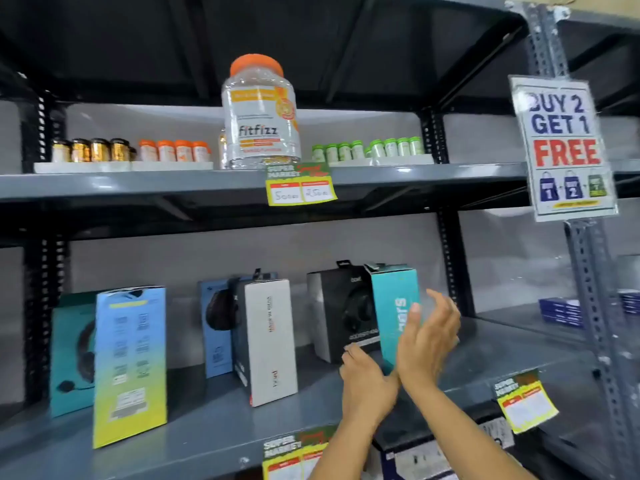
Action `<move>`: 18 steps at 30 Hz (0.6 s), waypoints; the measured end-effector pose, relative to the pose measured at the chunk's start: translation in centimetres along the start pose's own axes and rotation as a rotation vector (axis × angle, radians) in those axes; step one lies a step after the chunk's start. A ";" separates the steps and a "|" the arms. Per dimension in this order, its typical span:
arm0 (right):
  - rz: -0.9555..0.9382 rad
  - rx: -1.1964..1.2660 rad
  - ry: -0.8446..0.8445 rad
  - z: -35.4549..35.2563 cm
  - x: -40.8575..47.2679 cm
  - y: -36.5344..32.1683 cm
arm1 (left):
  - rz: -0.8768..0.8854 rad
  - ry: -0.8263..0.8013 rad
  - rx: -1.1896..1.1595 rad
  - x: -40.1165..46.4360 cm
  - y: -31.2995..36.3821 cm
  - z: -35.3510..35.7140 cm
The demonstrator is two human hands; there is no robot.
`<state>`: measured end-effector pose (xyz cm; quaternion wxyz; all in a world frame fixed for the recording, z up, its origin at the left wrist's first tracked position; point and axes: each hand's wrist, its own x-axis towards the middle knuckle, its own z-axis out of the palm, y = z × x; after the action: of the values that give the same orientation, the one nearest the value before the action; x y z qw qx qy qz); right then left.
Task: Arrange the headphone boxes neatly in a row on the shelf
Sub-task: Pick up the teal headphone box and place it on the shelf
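Both forearms are raised forward, wrists crossed. The left hand is held knuckles-up, fingers curled; the right hand is spread flat (slightly blurred).

Bright even light, soft motion blur, wide-angle bending at edges

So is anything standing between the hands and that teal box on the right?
Nothing visible does. The right hand is up against the teal box, and the left hand is at its lower edge. The black box stands just behind it.
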<state>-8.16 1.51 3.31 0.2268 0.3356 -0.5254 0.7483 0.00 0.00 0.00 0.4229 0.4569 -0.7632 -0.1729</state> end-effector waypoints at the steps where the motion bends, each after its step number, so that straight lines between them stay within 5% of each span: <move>1: 0.114 0.031 0.061 -0.5 0.9 1.6 | -0.049 -0.051 0.006 0.4 0.6 1.4; 6: 0.695 0.161 -0.052 -0.5 6.1 10.3 | -0.236 -0.034 0.055 2.1 3.9 6.7; 10: 0.802 0.144 -0.260 1.3 8.2 15.2 | -0.212 0.088 0.127 3.3 4.5 8.2; 13: 0.829 0.210 -0.310 0.5 9.8 15.5 | -0.169 0.098 -0.183 4.1 4.0 7.2; 18: 0.854 0.378 -0.520 0.5 10.3 15.6 | -0.201 -0.151 -0.769 6.9 -0.1 3.3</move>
<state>-25.76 -4.48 1.14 -0.3001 0.3011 -0.5102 0.7476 -4.11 -6.26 1.33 0.4866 0.3237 -0.6234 -0.5194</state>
